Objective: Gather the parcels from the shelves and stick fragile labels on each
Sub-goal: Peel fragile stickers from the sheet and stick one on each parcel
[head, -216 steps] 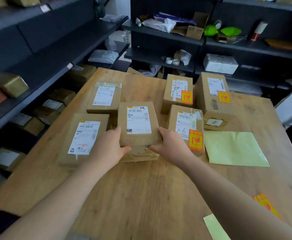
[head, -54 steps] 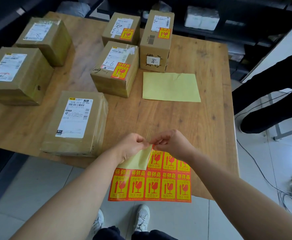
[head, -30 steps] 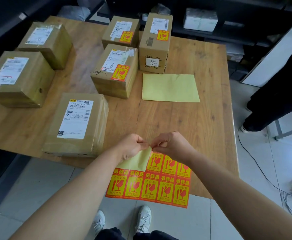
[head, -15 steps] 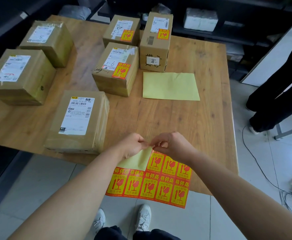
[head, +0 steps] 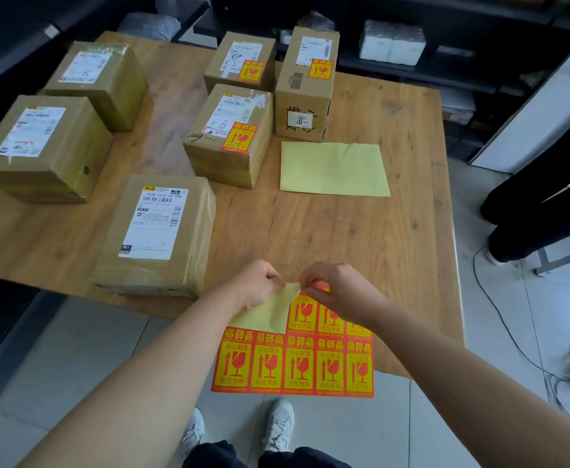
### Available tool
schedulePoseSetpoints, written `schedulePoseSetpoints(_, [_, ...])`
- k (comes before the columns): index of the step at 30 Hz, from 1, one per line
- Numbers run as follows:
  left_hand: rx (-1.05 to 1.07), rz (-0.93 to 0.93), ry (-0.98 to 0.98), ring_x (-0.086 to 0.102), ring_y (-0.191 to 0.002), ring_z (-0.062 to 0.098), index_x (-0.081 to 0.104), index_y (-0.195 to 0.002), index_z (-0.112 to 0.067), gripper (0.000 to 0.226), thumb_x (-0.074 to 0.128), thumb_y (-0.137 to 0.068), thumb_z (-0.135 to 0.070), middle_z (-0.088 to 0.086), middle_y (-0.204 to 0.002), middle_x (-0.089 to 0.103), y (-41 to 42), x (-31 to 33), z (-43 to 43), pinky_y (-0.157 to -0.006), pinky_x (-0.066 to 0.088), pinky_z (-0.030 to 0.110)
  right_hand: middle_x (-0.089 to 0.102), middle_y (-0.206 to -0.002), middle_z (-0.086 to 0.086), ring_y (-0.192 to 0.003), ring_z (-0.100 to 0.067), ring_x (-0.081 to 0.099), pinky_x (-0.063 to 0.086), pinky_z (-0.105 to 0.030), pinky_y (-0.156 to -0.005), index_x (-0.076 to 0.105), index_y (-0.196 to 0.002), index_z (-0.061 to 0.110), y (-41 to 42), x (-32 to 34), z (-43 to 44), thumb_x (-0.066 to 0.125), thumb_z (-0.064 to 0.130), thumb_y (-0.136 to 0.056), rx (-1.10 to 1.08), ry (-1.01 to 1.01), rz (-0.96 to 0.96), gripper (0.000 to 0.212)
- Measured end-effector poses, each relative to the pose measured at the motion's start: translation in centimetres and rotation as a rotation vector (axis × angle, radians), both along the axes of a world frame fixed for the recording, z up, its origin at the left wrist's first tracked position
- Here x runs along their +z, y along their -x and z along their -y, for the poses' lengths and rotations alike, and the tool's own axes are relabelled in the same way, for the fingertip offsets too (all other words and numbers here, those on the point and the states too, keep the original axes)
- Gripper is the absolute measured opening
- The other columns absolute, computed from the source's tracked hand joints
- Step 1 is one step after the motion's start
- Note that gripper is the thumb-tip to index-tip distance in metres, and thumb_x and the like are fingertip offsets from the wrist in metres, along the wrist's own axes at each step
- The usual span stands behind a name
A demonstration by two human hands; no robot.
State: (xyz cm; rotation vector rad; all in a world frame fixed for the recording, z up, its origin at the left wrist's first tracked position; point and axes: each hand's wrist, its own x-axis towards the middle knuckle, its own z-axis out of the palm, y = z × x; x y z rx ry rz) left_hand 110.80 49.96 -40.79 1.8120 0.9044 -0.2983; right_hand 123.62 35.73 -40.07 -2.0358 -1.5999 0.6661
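Observation:
A sheet of red-and-yellow fragile labels (head: 297,363) hangs over the near edge of the wooden table (head: 361,238). My left hand (head: 260,285) pinches the sheet's bare yellow backing corner (head: 270,312). My right hand (head: 334,288) pinches the top edge of one label beside it. Several brown parcels stand on the table. The nearest parcel (head: 158,234) has only a white address label. Two parcels at the left (head: 40,146) (head: 101,79) also lack fragile labels. Three parcels at the back (head: 233,133) (head: 243,62) (head: 307,82) carry fragile labels.
A bare yellow backing sheet (head: 334,168) lies on the table to the right of the parcels. Another person's dark-trousered legs (head: 540,211) stand at the right. A cable (head: 526,349) runs across the tiled floor. Dark shelves (head: 445,35) line the back and left.
Seven seconds ago both hands held a parcel on the table. Since then they hold the label sheet at the near edge; over the last second the hands barely moved.

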Motion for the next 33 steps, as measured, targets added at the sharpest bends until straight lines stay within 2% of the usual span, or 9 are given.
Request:
schedulePoseSetpoints(4, [0.029,0.032,-0.172,0.058,-0.073,0.017,0.071,-0.09,-0.011,0.018,0.055,-0.094,-0.019,0.007,-0.085,0.068,0.4,-1.7,-0.3,-0.064,0.041,0.026,0.055,-0.119,0.002,-0.105,-0.013,0.055,0.046,-0.029,-0.088,0.069,-0.09,0.018,-0.2,-0.6,0.9,0.067,0.021,-0.087,-0.051,0.018,0.031,0.005])
schedulePoseSetpoints(10, [0.042,0.006,-0.482,0.059,-0.09,0.019,0.069,-0.09,-0.025,0.017,0.054,-0.091,-0.019,-0.004,-0.099,0.067,0.6,-3.5,0.2,-0.075,0.045,0.031,0.048,-0.109,0.004,-0.104,-0.015,0.046,0.044,-0.031,-0.089,0.071,-0.087,0.02,-0.1,-2.1,2.6,0.07,0.022,-0.084,-0.216,-0.003,0.099,0.004])
schedulePoseSetpoints(13, [-0.039,-0.057,-0.795,0.052,-0.104,0.021,0.069,-0.094,-0.03,0.018,0.053,-0.091,-0.022,-0.009,-0.107,0.066,1.0,-3.7,0.4,-0.092,0.034,0.04,0.054,-0.11,-0.002,-0.102,-0.023,0.047,0.035,-0.036,-0.086,0.073,-0.083,0.024,0.1,-2.9,3.1,0.073,0.027,-0.081,-0.286,-0.043,0.264,0.004])
schedulePoseSetpoints(16, [-0.017,0.022,-0.982,0.047,-0.106,0.021,0.063,-0.105,-0.031,0.021,0.065,-0.084,-0.025,-0.008,-0.115,0.059,1.8,-4.0,1.0,-0.09,0.034,0.04,0.054,-0.102,0.003,-0.094,-0.016,0.052,0.039,-0.031,-0.08,0.072,-0.085,0.024,0.3,-3.3,3.2,0.072,0.024,-0.082,-0.353,-0.017,0.112,0.003])
schedulePoseSetpoints(19, [0.03,0.158,-0.604,0.057,-0.083,0.015,0.05,-0.102,-0.029,0.031,0.07,-0.08,-0.03,-0.007,-0.105,0.053,2.2,-4.5,2.5,-0.068,0.048,0.032,0.057,-0.09,0.009,-0.078,-0.003,0.056,0.042,-0.022,-0.068,0.069,-0.083,0.025,0.5,-3.5,2.9,0.068,0.022,-0.085,-0.443,0.038,-0.087,0.004])
schedulePoseSetpoints(21, [-0.064,0.08,-0.406,0.057,-0.079,0.011,0.047,-0.094,-0.03,0.041,0.075,-0.07,-0.046,-0.013,-0.091,0.052,2.4,-4.9,3.3,-0.065,0.048,0.029,0.064,-0.082,0.009,-0.073,-0.002,0.058,0.044,-0.022,-0.063,0.067,-0.08,0.026,0.5,-3.4,2.7,0.067,0.02,-0.086,-0.505,0.067,-0.168,0.008])
schedulePoseSetpoints(23, [-0.186,0.009,-0.4,0.053,-0.082,0.01,0.046,-0.093,-0.028,0.053,0.081,-0.061,-0.051,-0.012,-0.093,0.049,2.7,-5.3,3.7,-0.069,0.048,0.029,0.069,-0.078,0.003,-0.07,-0.008,0.06,0.048,-0.027,-0.063,0.068,-0.079,0.02,0.3,-3.0,2.6,0.066,0.018,-0.087,-0.555,0.085,-0.267,0.009])
schedulePoseSetpoints(27, [-0.247,-0.022,-0.454,0.053,-0.091,0.013,0.046,-0.098,-0.026,0.053,0.083,-0.063,-0.043,-0.005,-0.105,0.048,2.6,-5.4,3.9,-0.078,0.05,0.032,0.068,-0.072,0.002,-0.062,-0.007,0.06,0.049,-0.028,-0.057,0.067,-0.077,0.018,-0.8,-1.5,3.5,0.067,0.018,-0.087,-0.57,0.085,-0.4,0.01])
schedulePoseSetpoints(33, [-0.241,-0.034,-0.447,0.052,-0.095,0.013,0.049,-0.104,-0.025,0.05,0.08,-0.068,-0.04,-0.004,-0.109,0.047,2.5,-5.2,4.1,-0.079,0.051,0.029,0.069,-0.081,0.0,-0.073,-0.015,0.064,0.052,-0.032,-0.067,0.066,-0.083,0.016,-1.9,-0.2,5.5,0.063,0.018,-0.091,-0.654,0.001,-0.431,0.008])
